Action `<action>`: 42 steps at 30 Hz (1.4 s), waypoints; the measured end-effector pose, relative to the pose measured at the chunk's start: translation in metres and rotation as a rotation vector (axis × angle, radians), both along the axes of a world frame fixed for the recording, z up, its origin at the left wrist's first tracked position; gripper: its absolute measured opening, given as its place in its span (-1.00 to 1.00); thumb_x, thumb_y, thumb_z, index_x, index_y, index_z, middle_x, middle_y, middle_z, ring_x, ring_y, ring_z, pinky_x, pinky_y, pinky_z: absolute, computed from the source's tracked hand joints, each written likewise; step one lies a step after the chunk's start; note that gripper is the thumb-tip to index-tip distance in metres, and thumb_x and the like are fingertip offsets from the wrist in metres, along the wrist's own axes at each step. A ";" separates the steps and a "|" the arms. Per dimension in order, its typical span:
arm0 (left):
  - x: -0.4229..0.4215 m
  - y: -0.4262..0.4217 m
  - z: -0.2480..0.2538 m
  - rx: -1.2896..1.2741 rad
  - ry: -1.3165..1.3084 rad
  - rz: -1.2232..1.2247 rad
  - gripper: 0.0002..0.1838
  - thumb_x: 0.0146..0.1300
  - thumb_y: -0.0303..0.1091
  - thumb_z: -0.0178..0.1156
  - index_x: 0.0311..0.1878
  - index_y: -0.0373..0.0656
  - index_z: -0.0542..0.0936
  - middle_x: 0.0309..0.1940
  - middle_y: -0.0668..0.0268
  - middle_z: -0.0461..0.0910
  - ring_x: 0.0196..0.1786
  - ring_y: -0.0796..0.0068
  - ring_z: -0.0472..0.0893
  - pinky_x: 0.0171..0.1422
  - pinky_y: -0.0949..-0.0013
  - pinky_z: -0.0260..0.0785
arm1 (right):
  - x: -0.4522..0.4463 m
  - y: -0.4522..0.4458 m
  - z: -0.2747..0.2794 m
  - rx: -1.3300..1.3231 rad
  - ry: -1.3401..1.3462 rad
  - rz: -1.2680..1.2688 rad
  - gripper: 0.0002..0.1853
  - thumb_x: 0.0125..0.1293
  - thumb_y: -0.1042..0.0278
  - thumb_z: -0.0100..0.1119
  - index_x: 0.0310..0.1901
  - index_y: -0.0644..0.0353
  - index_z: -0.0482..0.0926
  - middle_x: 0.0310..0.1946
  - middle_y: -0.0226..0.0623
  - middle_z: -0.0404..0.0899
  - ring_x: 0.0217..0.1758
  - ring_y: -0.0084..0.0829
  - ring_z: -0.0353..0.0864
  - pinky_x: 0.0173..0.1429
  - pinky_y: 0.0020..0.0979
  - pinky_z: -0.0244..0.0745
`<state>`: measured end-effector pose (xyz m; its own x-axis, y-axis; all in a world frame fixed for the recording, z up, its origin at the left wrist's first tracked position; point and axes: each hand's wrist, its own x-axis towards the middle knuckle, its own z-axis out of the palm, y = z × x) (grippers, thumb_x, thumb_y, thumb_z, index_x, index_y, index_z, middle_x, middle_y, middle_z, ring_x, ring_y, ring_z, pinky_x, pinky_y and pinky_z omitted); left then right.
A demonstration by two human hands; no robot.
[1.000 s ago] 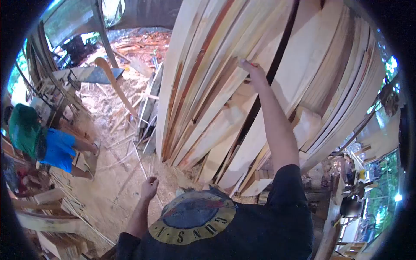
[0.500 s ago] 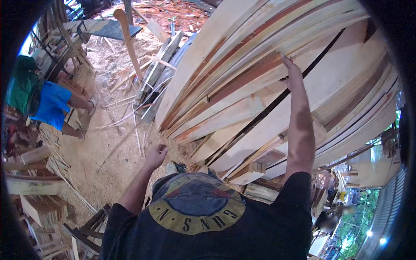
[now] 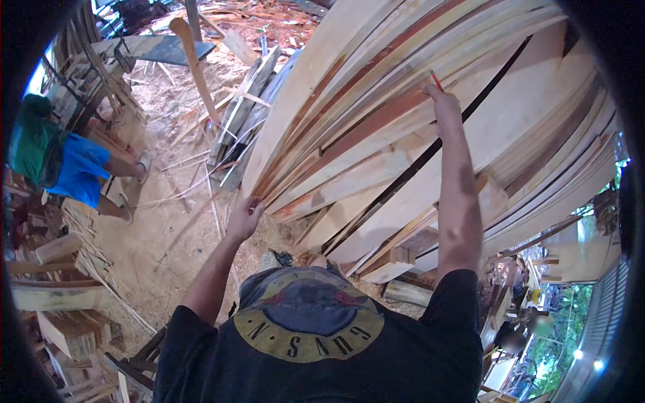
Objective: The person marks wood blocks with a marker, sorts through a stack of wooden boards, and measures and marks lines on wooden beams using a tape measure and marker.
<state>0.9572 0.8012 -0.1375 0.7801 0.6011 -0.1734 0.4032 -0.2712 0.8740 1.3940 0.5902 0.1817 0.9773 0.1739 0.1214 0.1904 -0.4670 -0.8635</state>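
Note:
A wooden boat hull (image 3: 403, 127) made of curved planks stretches before me, with a dark strip (image 3: 470, 111) running between pale boards. My right hand (image 3: 445, 107) rests over a reddish plank (image 3: 376, 121) on it, closed around a thin red pencil (image 3: 436, 81) whose tip points up and away. At the hull's narrow near end is my left hand (image 3: 244, 218). Its fingers are loosely curled and a little apart, with nothing visible in them; the fingertips are at the plank ends, and whether they touch is hard to tell.
A person in blue shorts (image 3: 79, 168) stands at the left on the sawdust-covered ground (image 3: 168, 221). An axe-like tool with a curved wooden handle (image 3: 195, 67) stands beside stacked boards (image 3: 252, 101). Stacked timber (image 3: 70, 329) lies at lower left, and small blocks (image 3: 396, 262) sit at the hull's lower edge.
My left hand has moved up and forward to the hull's narrow end. My right hand has shifted slightly left and up the plank, and the red pencil now shows more clearly.

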 end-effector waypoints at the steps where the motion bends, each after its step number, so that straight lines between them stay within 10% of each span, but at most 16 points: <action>1: 0.002 0.000 0.003 -0.002 -0.003 -0.002 -0.57 0.40 -0.09 0.23 0.14 -0.23 0.62 -0.12 0.05 0.73 -0.12 0.21 0.74 0.05 0.19 0.56 | -0.004 -0.002 0.000 0.003 0.006 0.020 -0.45 0.10 -0.05 0.43 -0.23 0.40 0.61 -0.41 -0.25 0.57 -0.35 -0.40 0.58 -0.35 -0.27 0.48; 6: 0.009 -0.010 -0.004 0.024 0.051 -0.048 -0.56 0.38 -0.08 0.24 0.14 -0.23 0.61 -0.06 0.02 0.72 -0.05 0.17 0.74 0.09 0.18 0.55 | -0.040 -0.025 0.004 -0.028 -0.051 0.029 -0.39 0.12 -0.11 0.41 -0.19 0.42 0.58 -0.43 -0.29 0.53 -0.36 -0.45 0.50 -0.31 -0.34 0.44; 9: 0.027 -0.014 -0.018 -0.021 0.015 -0.114 -0.57 0.37 -0.10 0.24 0.14 -0.23 0.61 -0.05 0.01 0.72 -0.03 0.14 0.74 0.10 0.16 0.56 | -0.047 -0.032 -0.003 0.056 0.003 0.046 -0.46 0.21 0.02 0.42 -0.06 0.41 0.60 -0.15 -0.28 0.54 -0.04 -0.44 0.44 0.13 -0.42 0.34; 26: 0.317 0.004 -0.084 0.767 0.418 -0.980 -0.38 0.28 -0.37 0.13 0.44 0.02 0.34 0.06 -0.03 0.66 0.07 -0.04 0.70 0.04 0.06 0.62 | -0.093 -0.029 0.001 0.098 -0.096 -0.058 -0.46 0.26 0.09 0.36 0.05 0.44 0.54 -0.18 -0.32 0.51 -0.07 -0.49 0.42 0.15 -0.46 0.37; 36: 0.236 -0.004 -0.075 0.619 0.296 -0.465 -0.37 0.29 0.13 0.14 0.33 0.01 0.36 -0.02 -0.08 0.67 -0.01 -0.12 0.70 0.06 -0.08 0.56 | -0.100 -0.042 -0.006 0.127 -0.145 0.062 -0.43 0.30 0.04 0.39 0.07 0.42 0.52 -0.13 -0.33 0.51 -0.03 -0.49 0.43 0.19 -0.47 0.35; 37: 0.216 -0.002 -0.011 0.428 0.456 -0.501 -0.43 0.39 -0.18 0.03 0.41 -0.19 0.32 0.27 -0.20 0.46 0.12 -0.21 0.62 0.22 -0.08 0.49 | -0.100 -0.041 -0.006 0.121 -0.145 0.058 -0.43 0.30 0.04 0.39 0.07 0.42 0.52 -0.12 -0.32 0.51 -0.03 -0.49 0.43 0.20 -0.47 0.35; 42: 0.129 0.032 -0.060 0.324 0.205 -0.137 -0.52 0.25 -0.23 0.26 0.20 -0.13 0.42 -0.02 -0.07 0.58 -0.02 -0.14 0.65 0.00 -0.05 0.51 | -0.105 -0.041 -0.005 0.090 -0.174 0.068 -0.41 0.29 0.01 0.40 0.08 0.42 0.52 -0.09 -0.28 0.54 -0.01 -0.47 0.45 0.21 -0.47 0.34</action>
